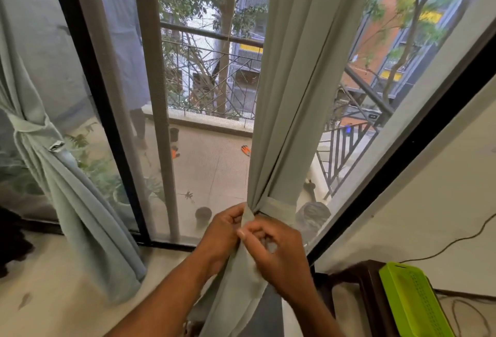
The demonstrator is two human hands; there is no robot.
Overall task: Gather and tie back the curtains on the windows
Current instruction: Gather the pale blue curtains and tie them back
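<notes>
Now both hands' grip, left hand and right hand, tight on the tie-back band.

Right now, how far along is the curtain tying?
Done: the left curtain is gathered and tied with its band. In hand: both hands, left and right, pinch the tie band around the right curtain. Left: finishing that knot.
</notes>
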